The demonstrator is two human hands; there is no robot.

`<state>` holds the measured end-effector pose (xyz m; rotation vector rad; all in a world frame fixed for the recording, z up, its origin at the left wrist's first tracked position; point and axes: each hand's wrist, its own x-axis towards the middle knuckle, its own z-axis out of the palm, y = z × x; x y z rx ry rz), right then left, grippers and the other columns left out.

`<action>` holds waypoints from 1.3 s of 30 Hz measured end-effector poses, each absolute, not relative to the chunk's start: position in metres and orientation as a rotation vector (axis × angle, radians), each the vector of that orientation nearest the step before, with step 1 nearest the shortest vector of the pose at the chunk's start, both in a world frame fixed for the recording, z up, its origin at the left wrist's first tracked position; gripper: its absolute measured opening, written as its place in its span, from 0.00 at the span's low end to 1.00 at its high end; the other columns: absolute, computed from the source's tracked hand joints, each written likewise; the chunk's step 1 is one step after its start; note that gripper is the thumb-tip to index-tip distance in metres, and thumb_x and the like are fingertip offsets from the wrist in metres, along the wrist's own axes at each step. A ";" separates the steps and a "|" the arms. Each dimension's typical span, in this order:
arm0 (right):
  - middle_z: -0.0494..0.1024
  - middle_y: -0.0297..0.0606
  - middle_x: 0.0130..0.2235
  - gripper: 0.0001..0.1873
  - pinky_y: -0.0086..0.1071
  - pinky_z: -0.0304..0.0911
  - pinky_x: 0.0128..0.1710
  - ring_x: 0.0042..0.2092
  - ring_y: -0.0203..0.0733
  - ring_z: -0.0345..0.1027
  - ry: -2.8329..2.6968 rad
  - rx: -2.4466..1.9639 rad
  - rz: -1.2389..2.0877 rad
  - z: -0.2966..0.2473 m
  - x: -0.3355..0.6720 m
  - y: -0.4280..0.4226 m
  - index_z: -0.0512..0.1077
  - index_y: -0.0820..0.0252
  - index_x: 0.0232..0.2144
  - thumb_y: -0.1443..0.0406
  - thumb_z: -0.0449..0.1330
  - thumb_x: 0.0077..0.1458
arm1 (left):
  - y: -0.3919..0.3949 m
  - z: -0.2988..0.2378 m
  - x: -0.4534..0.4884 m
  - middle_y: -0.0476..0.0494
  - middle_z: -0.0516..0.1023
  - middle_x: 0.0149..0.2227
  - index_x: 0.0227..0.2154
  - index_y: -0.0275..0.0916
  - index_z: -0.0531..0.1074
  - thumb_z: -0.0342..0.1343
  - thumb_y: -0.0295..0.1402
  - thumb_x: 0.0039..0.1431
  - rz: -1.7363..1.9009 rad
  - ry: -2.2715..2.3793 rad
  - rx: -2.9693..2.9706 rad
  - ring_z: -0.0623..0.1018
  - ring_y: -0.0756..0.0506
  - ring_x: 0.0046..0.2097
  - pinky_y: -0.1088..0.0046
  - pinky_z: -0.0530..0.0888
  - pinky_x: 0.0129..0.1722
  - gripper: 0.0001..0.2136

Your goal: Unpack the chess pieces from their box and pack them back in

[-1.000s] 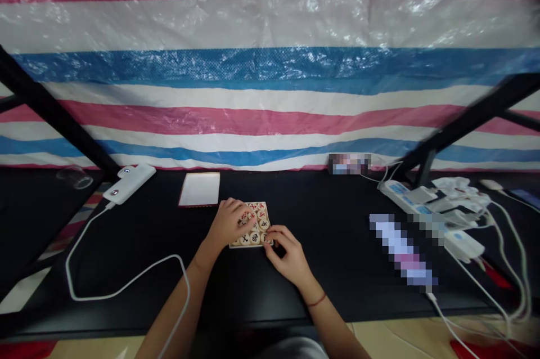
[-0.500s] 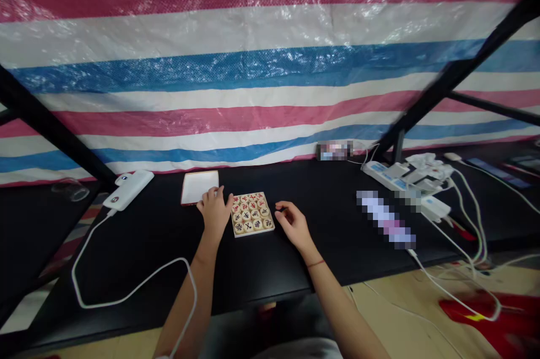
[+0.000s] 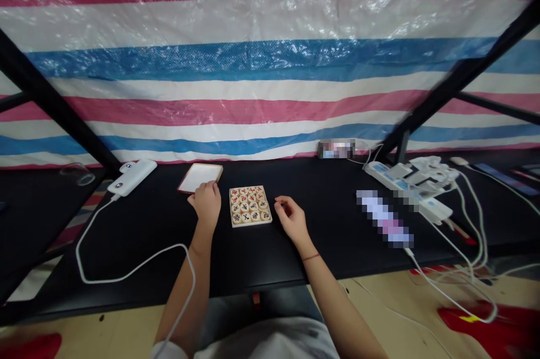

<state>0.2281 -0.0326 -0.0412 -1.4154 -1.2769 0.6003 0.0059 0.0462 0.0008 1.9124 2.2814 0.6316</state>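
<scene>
My left hand [image 3: 206, 200] is closed on the near right part of a shallow box lid [image 3: 197, 178], white inside with a reddish-brown rim. The lid sits slightly askew on the black table. To the right of that hand lies a square tray [image 3: 252, 224] filled with round Chinese chess pieces [image 3: 250, 205], red characters in the far rows and black in the near ones. My right hand [image 3: 291, 217] rests just beyond the tray's right side, apart from it. Its fingers curl loosely, thumb and forefinger a little apart, and nothing shows between them.
At the left, a white power bank [image 3: 133, 178] trails a white cable [image 3: 126, 280] across the table and over my left forearm. On the right are a blurred-out phone [image 3: 385, 219] and a power strip [image 3: 390, 179] with plugs and cables. A striped plastic sheet [image 3: 253, 89] hangs behind.
My left hand has left the tray's left edge, moved left and closed on the lid, which has turned slightly. My right hand stays about where it was.
</scene>
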 end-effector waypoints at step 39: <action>0.68 0.27 0.20 0.16 0.27 0.55 0.25 0.22 0.38 0.65 -1.880 -1.562 0.671 -0.020 0.224 -0.021 0.69 0.56 0.45 0.59 0.50 0.58 | 0.005 -0.008 0.001 0.52 0.72 0.25 0.51 0.42 0.66 0.45 0.28 0.59 0.513 1.651 1.834 0.76 0.46 0.30 0.73 0.67 0.33 0.17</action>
